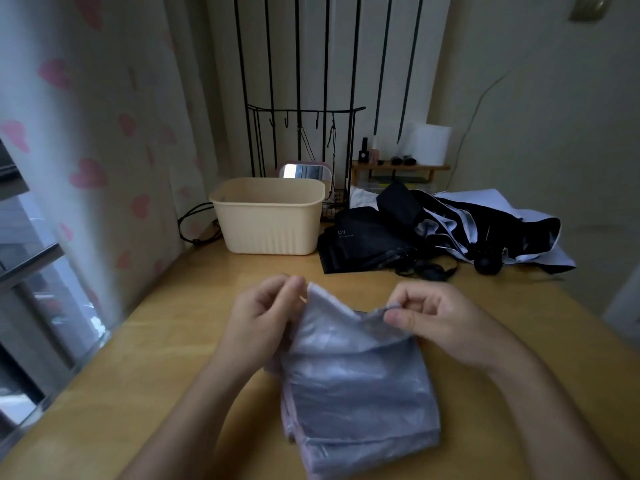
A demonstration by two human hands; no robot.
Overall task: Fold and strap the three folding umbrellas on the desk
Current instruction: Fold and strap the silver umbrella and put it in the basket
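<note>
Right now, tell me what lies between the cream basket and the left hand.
Only bare desk, as the head view shows: nothing stands between the cream basket and the left hand pinching the grey umbrella.

One cam, head-worn, wide-angle, straight lines bend near edges. Looks fwd and down along the desk (pixel 173 341); left hand (pixel 263 313), right hand (pixel 440 323) and grey umbrella (pixel 356 375) sit v. close, bottom centre. Desk's far end and wall (pixel 519 81) up top, curtain (pixel 104 133) at left.

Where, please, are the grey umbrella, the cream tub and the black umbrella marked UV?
grey umbrella (pixel 360 382): head view, middle of canopy.
cream tub (pixel 270 230): head view, front wall.
black umbrella (pixel 367 237): head view, canopy beside UV print.
</note>
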